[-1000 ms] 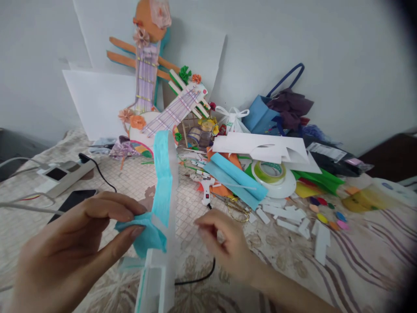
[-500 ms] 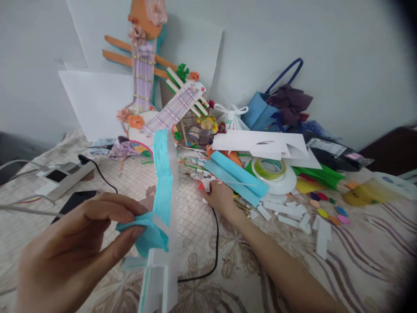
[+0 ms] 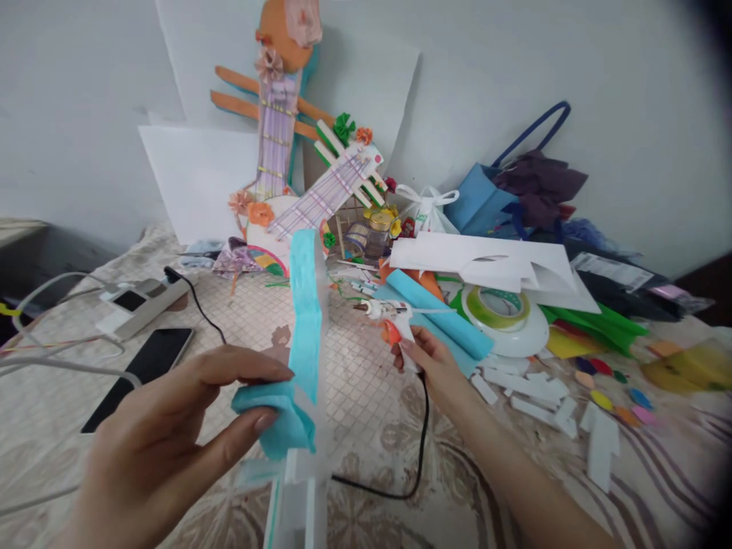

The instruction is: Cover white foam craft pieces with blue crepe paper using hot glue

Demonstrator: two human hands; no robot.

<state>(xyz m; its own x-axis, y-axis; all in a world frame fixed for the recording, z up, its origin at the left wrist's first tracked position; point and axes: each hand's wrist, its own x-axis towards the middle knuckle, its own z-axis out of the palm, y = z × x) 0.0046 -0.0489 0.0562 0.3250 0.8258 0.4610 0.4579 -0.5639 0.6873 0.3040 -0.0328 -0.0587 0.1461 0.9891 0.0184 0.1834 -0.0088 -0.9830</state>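
Note:
Between the thumb and fingers of my left hand point(image 3: 171, 427) is a folded piece of blue crepe paper point(image 3: 286, 427). It adjoins an upright white card piece point(image 3: 320, 351) whose inner face is covered in the same blue; its lower end runs out of the frame. My right hand point(image 3: 431, 358) is wrapped around the handle of a white hot glue gun point(image 3: 389, 309) with an orange trigger. The gun is raised off the tabletop, its nozzle pointing left toward the card piece, with a gap between them. A black cord point(image 3: 423, 442) hangs from its handle.
Paper-and-stick guitar models point(image 3: 325, 191) lean at the back. A power strip point(image 3: 146, 305) and a phone point(image 3: 140, 374) lie left. To the right are blue paper point(image 3: 440, 313), a tape roll point(image 3: 497, 309), white paper scraps point(image 3: 537, 389) and a blue bag point(image 3: 480, 198).
My right hand has lifted the glue gun from the table and brought it nearer. My left hand still pinches the blue paper. The whole view has shifted, with background things now further right.

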